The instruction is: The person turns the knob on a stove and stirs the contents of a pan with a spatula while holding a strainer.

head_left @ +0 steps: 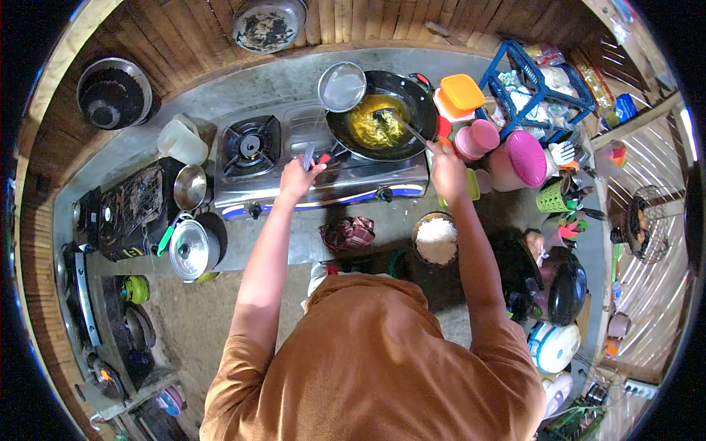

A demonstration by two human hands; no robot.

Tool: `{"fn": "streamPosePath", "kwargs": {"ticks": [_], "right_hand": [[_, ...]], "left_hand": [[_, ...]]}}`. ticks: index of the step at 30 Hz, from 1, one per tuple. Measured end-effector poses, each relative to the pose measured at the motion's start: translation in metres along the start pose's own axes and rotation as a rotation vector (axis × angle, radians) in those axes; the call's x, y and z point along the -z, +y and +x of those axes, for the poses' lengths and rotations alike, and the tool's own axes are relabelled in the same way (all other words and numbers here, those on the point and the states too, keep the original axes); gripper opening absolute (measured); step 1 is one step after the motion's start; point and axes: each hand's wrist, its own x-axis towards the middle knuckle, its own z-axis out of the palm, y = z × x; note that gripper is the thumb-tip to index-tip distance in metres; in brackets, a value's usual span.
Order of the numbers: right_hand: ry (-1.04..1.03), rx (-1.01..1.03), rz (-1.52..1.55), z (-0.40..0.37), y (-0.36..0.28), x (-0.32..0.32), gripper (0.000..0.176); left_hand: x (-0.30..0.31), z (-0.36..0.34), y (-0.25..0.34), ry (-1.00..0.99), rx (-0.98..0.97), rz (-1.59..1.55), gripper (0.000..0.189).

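Observation:
My left hand (pixel 296 179) is closed around the grey handle of a round mesh strainer (pixel 343 87). The strainer hangs over the upper left rim of a black wok (pixel 417 110), and a red-tipped handle shows close beside my fingers. My right hand (pixel 447 173) grips a metal spatula (pixel 413 132), its blade dipping into the wok. Yellow oil with pale frying pieces (pixel 375 126) fills the wok's bottom. The wok sits on the right side of a two-burner gas stove (pixel 316 195); the left burner (pixel 250 147) is bare.
A bowl of white powder (pixel 437 239) and a crumpled checked cloth (pixel 347 234) lie before the stove. Pink tubs (pixel 518 159), an orange-lidded container (pixel 462 92) and a blue basket (pixel 537 92) crowd the right. Metal pots (pixel 194 250) stand left; a blackened pan (pixel 269 26) hangs behind.

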Motion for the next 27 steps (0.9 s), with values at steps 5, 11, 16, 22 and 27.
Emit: {"fn": "streamPosePath", "kwargs": {"ticks": [5,11,16,22,27], "right_hand": [[0.137,-0.008,0.126,0.021,0.03,-0.013,0.035],[-0.059,-0.117,0.118,0.024,0.074,-0.029,0.035],[-0.207,-0.06,0.43,0.007,0.084,-0.044,0.035],[-0.378,-0.174,0.611,-0.011,0.051,-0.01,0.036],[-0.209,-0.057,0.104,-0.031,0.009,0.071,0.039]], "left_hand": [[0.003,-0.003,0.005,-0.006,0.016,-0.018,0.041],[0.006,-0.006,0.009,-0.013,-0.001,-0.035,0.043],[0.004,-0.005,0.007,-0.004,0.011,-0.001,0.039],[0.004,-0.003,0.005,-0.016,0.009,-0.029,0.045],[0.003,-0.003,0.004,-0.015,0.002,-0.022,0.045]]}}
